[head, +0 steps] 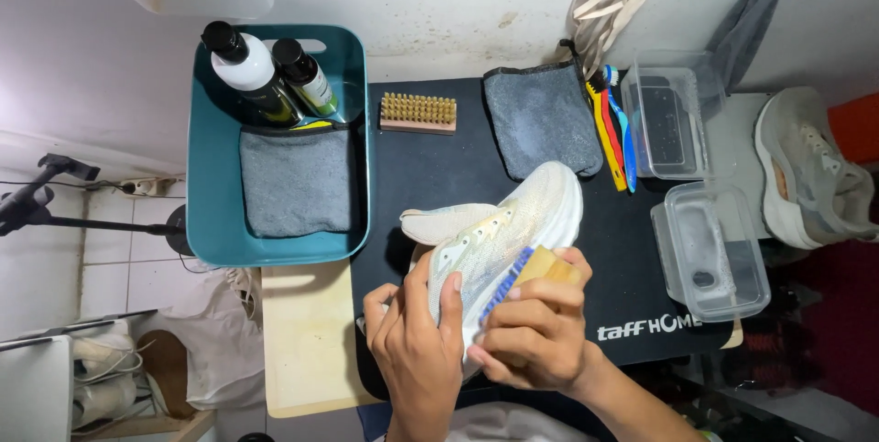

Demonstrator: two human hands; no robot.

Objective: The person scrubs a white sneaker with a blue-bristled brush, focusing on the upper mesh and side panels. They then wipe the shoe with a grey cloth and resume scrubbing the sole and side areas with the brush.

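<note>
A white running shoe (513,222) is held tilted over the black mat (439,176), toe toward the far right. My left hand (417,341) grips the shoe's heel end from below and the side. My right hand (536,327) holds a wooden brush with blue bristles (536,272), and the bristles press against the shoe's side.
A teal basket (206,167) at the left holds two dark-capped bottles (252,71) and a grey cloth (298,181). On the mat lie a wooden brush (418,113), a grey cloth (542,117) and toothbrushes (615,135). Two clear tubs (710,250) and another shoe (810,172) are at the right.
</note>
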